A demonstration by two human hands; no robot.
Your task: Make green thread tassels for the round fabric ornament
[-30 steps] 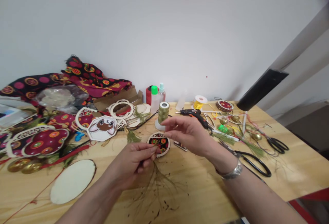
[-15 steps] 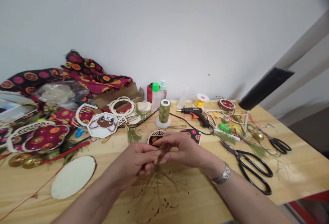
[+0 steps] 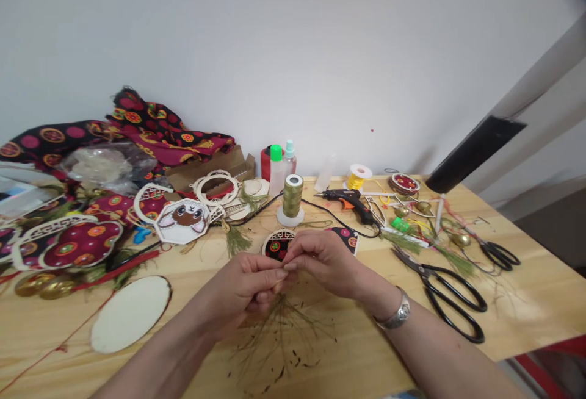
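Left hand [image 3: 254, 282], seen from the head camera, has thumb and forefinger closed on a thin bundle of green strands [image 3: 282, 319], which fans out beneath it on the near side of the green thread spool [image 3: 292, 197]. Right hand [image 3: 327, 258] has its thumb and forefinger pinched narrow, their tips touching the left fingertips; what lies between them is too small to tell. A silver bracelet [image 3: 398, 312] circles the right wrist.

Just on the near side of the spool, a round wooden frame [image 3: 277, 245] filled with patterned cloth is partly covered by the right hand. Dark flecks lie around the strand ends, on the wooden table [image 3: 357, 347]. To the spool's right are the black glue gun [image 3: 342, 196] and, farther off and nearer the wearer, large black-handled scissors [image 3: 434, 289]. To its left sits an octagonal piece with an animal face [image 3: 183, 222]; left of it and well nearer the wearer lies a pale oval disc [image 3: 131, 315]. Behind it, slightly left, stands a green-capped bottle [image 3: 276, 173].
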